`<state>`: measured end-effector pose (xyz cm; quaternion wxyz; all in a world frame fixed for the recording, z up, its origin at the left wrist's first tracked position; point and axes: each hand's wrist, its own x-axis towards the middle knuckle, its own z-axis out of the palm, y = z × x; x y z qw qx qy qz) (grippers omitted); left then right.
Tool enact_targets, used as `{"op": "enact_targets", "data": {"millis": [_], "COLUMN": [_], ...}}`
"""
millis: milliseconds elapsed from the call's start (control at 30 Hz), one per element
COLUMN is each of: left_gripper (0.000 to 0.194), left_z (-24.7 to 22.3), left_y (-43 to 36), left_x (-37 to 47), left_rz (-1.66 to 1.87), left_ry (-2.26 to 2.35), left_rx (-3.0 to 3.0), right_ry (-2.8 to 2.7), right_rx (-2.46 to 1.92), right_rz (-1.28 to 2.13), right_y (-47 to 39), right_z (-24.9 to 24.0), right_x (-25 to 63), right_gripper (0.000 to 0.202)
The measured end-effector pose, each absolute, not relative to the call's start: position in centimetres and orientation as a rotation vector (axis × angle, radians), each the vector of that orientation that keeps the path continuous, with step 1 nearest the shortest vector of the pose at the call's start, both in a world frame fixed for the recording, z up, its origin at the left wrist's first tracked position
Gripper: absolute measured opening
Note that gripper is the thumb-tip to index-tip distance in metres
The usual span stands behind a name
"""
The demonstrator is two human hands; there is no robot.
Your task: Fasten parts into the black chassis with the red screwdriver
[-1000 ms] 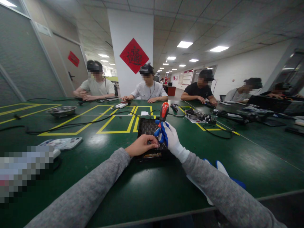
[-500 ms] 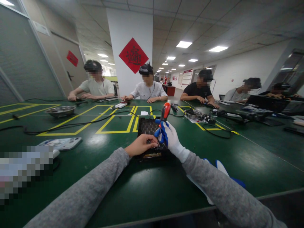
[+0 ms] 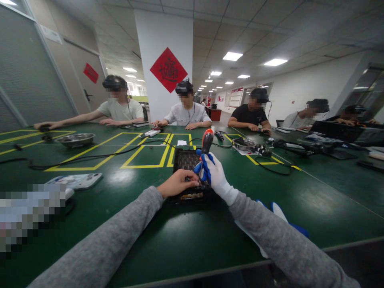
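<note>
A red and black screwdriver (image 3: 207, 142) stands nearly upright in my right hand (image 3: 216, 173), which wears a white glove with blue fingertips. Its shaft points down into an open black case (image 3: 183, 160) on the green table. My left hand (image 3: 179, 183) is bare and lies over the left part of the case. Its thumb and fingers are pinched together beside the screwdriver's tip; whatever they hold is too small to make out. A brownish part (image 3: 192, 196) shows at the near end of the case.
Metal bowls stand at the left (image 3: 76, 139) and right (image 3: 243, 144). A phone (image 3: 87, 181) lies to the left, a spare glove (image 3: 280, 212) partly under my right forearm. Black cables (image 3: 120, 151) cross the table. Several people sit opposite, one reaching far left.
The screwdriver's handle has tipped slightly left and turned a little. Across the table, the person at the left has stretched an arm out to the left. My left hand has hardly moved.
</note>
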<state>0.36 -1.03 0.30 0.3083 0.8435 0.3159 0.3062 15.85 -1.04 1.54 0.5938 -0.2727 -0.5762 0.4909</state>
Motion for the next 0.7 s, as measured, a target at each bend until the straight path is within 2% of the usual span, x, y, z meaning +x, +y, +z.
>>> {"op": "enact_targets", "data": {"millis": [700], "left_gripper": [0.024], "left_z": [0.55], "left_y": [-1.15], "left_x": [0.36], "left_rz": [0.796], "left_ry": [0.817], "left_rx": [2.268], "right_ry": [-1.315], "right_rx": [-0.620], "right_rz": [1.159], "right_y": [-0.90], "right_z": [1.44], "right_x": [15.73], "right_gripper": [0.045]}}
